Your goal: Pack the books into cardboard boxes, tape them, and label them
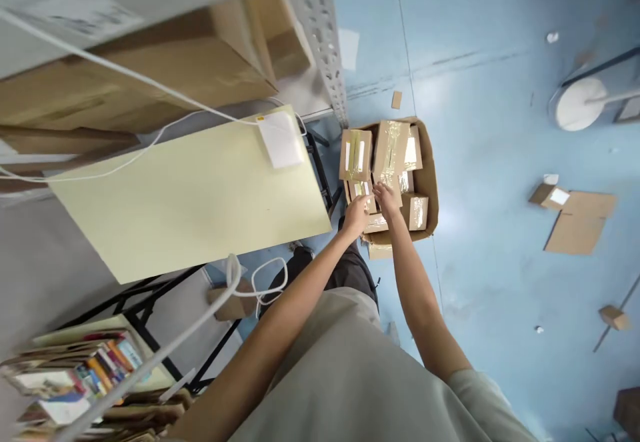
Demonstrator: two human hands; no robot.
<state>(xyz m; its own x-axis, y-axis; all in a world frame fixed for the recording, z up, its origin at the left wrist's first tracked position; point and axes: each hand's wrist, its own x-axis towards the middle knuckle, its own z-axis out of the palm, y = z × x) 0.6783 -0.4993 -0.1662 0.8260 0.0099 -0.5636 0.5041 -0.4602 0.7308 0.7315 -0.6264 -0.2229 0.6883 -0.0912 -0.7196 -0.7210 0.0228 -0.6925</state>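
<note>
A large open cardboard box (431, 182) stands on the floor ahead of me, filled with several taped cartons. My left hand (357, 215) reaches over its near left side, fingers partly spread beside a small labelled carton (361, 189). Close to it, my right hand (386, 199) lies with fingers apart at a brown carton (395, 190) in the middle; whether it presses on it I cannot tell. A taller carton with clear tape (390, 149) rises just beyond, and another with a white label (355, 155) sits at the left. Neither hand visibly grips anything.
At my left is a pale yellow tabletop (200, 209) with a white device (281, 139) and cables. Shelving with large cartons (150, 75) stands behind it. Flattened cardboard (580, 222) and a stand's round white base (581, 104) are on the blue floor at right.
</note>
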